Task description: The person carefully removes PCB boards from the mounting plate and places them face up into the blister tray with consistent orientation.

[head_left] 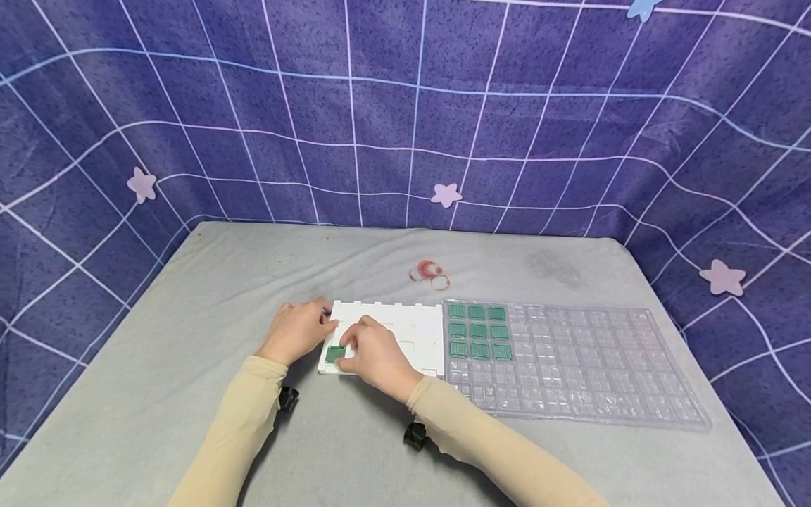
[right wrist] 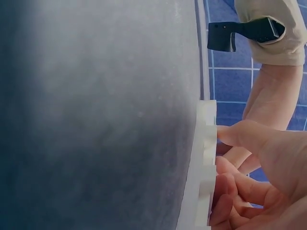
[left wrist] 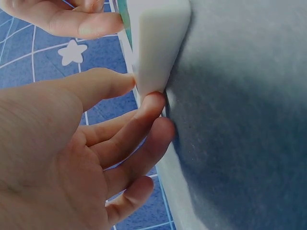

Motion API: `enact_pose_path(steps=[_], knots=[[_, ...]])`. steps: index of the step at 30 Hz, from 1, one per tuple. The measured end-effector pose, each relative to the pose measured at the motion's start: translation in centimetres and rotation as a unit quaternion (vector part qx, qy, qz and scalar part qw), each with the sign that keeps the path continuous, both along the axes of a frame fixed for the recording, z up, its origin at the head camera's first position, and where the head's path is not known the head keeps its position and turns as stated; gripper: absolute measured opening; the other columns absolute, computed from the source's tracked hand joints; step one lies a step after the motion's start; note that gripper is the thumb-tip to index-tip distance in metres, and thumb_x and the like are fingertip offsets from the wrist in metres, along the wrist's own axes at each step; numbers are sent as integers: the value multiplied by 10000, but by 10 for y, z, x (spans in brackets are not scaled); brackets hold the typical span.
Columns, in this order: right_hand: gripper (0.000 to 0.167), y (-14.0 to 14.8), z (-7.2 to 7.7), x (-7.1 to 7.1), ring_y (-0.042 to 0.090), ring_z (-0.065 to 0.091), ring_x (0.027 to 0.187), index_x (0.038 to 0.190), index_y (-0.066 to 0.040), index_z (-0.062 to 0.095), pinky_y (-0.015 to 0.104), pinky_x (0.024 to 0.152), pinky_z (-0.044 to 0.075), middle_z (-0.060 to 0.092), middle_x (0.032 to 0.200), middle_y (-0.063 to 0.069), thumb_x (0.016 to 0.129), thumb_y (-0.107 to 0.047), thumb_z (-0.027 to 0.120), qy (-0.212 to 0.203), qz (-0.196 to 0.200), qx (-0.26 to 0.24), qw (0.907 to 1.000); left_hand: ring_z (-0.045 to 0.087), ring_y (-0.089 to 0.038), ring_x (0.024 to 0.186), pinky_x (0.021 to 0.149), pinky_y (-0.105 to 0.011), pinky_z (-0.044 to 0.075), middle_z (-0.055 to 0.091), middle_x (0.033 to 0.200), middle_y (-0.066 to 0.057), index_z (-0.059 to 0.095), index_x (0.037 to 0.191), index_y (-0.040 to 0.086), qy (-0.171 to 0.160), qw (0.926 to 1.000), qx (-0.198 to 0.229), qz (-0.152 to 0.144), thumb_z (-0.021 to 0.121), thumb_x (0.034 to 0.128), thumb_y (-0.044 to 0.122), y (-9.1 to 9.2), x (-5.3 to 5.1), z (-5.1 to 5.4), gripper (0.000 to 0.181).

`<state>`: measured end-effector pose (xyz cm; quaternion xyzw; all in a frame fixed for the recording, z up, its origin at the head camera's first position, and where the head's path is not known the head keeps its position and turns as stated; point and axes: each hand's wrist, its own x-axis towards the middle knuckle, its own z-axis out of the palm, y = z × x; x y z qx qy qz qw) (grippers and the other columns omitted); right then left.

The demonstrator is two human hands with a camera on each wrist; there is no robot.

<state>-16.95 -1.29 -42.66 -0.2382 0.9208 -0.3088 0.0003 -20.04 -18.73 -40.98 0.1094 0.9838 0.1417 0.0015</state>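
A white tray [head_left: 426, 327] with shallow recesses lies flat before me. My left hand [head_left: 298, 329] holds its left edge, the thumb on top and a fingertip against the side wall in the left wrist view [left wrist: 160, 43]. At the tray's front left corner is a small green circuit board [head_left: 335, 354]. My right hand [head_left: 376, 358] pinches this board between thumb and fingers, low against the tray. The right wrist view shows the tray's notched edge [right wrist: 206, 143] beside the right hand [right wrist: 273, 163], but the board is hidden there.
Touching or nearly touching the white tray's right side is a clear plastic tray [head_left: 602, 362] with many pockets. Several green circuit boards [head_left: 478, 330] fill its back left pockets. Red ring marks [head_left: 429, 270] show on the grey cloth behind. Blue gridded curtains [head_left: 393, 113] surround the table.
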Motion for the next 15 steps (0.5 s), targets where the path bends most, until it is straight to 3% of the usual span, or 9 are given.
enact_pose_path(steps=[15], knots=[[218,2,3,0,29,463,710,952,-133,769,161,680,389,597,862,-17,794,-257,854,-175,25,-113,9998,692,-224,779,876,-490,419,735,825,-18,677,1147,-1,-51,10000,40,38,683,952,230,0,-1,-1,302]])
